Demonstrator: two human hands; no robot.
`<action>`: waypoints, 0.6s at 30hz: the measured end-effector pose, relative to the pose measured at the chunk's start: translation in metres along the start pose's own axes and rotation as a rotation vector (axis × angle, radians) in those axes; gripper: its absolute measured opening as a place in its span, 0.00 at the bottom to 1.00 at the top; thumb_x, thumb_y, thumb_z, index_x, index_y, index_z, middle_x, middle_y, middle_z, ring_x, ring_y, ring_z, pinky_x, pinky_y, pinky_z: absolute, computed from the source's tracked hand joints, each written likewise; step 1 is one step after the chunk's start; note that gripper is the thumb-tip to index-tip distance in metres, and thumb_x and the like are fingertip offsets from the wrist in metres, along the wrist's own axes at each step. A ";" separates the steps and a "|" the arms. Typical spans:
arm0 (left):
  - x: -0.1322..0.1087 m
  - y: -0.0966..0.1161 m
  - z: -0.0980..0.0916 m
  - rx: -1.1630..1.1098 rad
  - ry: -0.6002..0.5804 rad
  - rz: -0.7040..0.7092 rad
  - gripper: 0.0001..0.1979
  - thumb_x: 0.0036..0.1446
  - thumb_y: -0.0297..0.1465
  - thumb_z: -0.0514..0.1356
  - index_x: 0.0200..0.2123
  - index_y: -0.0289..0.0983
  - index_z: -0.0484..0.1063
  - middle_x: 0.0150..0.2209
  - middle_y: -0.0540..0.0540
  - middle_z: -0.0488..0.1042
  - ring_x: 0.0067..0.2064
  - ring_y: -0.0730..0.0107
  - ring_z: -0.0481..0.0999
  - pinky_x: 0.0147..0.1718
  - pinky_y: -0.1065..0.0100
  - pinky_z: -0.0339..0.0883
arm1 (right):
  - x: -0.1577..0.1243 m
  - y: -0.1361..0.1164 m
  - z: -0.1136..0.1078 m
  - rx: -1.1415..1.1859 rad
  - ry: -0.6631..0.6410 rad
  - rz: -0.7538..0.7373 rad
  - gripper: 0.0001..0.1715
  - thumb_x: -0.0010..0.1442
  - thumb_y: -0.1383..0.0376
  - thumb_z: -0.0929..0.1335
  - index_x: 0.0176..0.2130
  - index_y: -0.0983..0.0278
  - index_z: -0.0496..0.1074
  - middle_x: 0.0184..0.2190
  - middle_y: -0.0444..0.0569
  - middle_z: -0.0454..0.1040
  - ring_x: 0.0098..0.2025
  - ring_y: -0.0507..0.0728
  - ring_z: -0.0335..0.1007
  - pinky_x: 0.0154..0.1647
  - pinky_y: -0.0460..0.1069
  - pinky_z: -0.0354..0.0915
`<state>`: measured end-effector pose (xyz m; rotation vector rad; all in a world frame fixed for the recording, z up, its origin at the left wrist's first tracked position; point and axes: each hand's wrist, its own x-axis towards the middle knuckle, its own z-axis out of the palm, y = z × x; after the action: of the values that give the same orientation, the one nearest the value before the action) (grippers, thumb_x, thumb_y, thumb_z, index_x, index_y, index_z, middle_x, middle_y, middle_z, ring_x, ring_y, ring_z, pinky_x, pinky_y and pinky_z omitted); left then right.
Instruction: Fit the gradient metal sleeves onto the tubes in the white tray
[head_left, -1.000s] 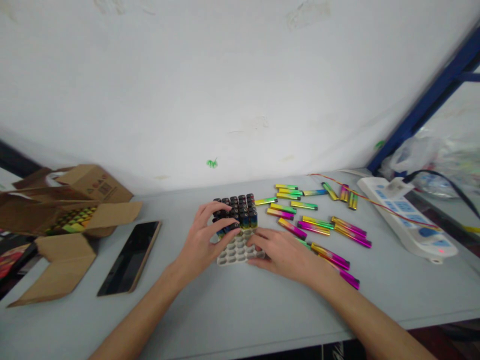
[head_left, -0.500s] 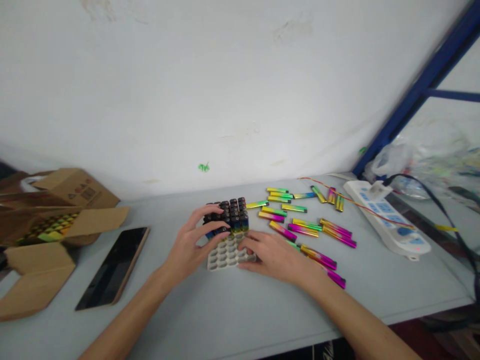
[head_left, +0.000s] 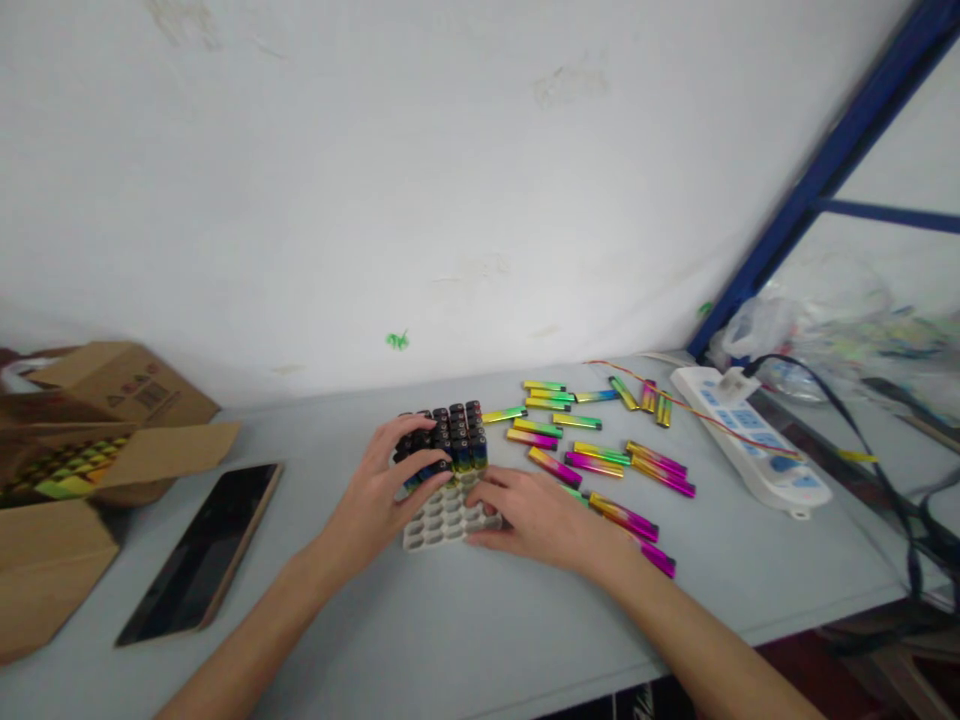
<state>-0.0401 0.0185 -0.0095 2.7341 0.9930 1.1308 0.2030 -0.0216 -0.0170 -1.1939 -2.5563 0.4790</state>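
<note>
A white tray (head_left: 442, 522) with rows of empty pockets lies on the grey table (head_left: 465, 620). Its far part is filled with upright lighters (head_left: 456, 438) with black tops. My left hand (head_left: 379, 490) curls round the left side of that block, fingers pressed on the lighters. My right hand (head_left: 529, 512) lies on the tray's right edge, fingers bent and touching the tray. Several loose rainbow-coloured lighters (head_left: 600, 455) lie scattered to the right of the tray.
A dark phone (head_left: 202, 552) lies flat at the left. An open cardboard box (head_left: 82, 440) with more lighters stands at the far left. A white power strip (head_left: 750, 450) with cables sits at the right, by a blue frame (head_left: 817, 180).
The view has swung to the right, so everything sits further left in the picture. My hands stay on the tray and the lighter block in nearly the same pose.
</note>
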 end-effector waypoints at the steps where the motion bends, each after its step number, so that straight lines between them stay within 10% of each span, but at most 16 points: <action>1: -0.001 -0.001 0.003 0.013 0.012 0.011 0.09 0.65 0.28 0.64 0.49 0.41 0.77 0.59 0.39 0.70 0.63 0.53 0.70 0.62 0.48 0.69 | 0.000 0.000 0.000 0.010 0.003 -0.011 0.19 0.65 0.53 0.74 0.50 0.61 0.75 0.49 0.50 0.78 0.43 0.59 0.77 0.40 0.50 0.68; 5: -0.007 -0.006 0.012 0.054 0.046 0.045 0.13 0.66 0.27 0.63 0.53 0.43 0.73 0.59 0.40 0.70 0.63 0.53 0.70 0.62 0.47 0.69 | 0.000 0.008 -0.010 0.081 0.054 -0.025 0.25 0.65 0.46 0.72 0.51 0.61 0.75 0.46 0.49 0.79 0.43 0.58 0.76 0.41 0.49 0.67; 11: -0.009 -0.009 0.019 0.124 0.045 0.054 0.20 0.66 0.28 0.64 0.59 0.45 0.70 0.60 0.40 0.69 0.63 0.51 0.70 0.63 0.45 0.68 | -0.022 0.077 -0.064 -0.057 0.442 0.377 0.14 0.73 0.56 0.66 0.47 0.63 0.75 0.37 0.48 0.79 0.38 0.56 0.75 0.44 0.51 0.66; 18: -0.007 0.001 0.017 0.165 0.073 0.053 0.24 0.64 0.29 0.64 0.62 0.40 0.65 0.59 0.37 0.70 0.62 0.49 0.70 0.65 0.40 0.64 | -0.037 0.176 -0.082 -0.278 0.302 0.431 0.16 0.64 0.65 0.73 0.51 0.67 0.77 0.51 0.60 0.76 0.52 0.62 0.74 0.58 0.56 0.66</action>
<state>-0.0327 0.0172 -0.0260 2.8817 1.0754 1.2170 0.3784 0.0705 -0.0187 -1.7774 -2.1552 0.0159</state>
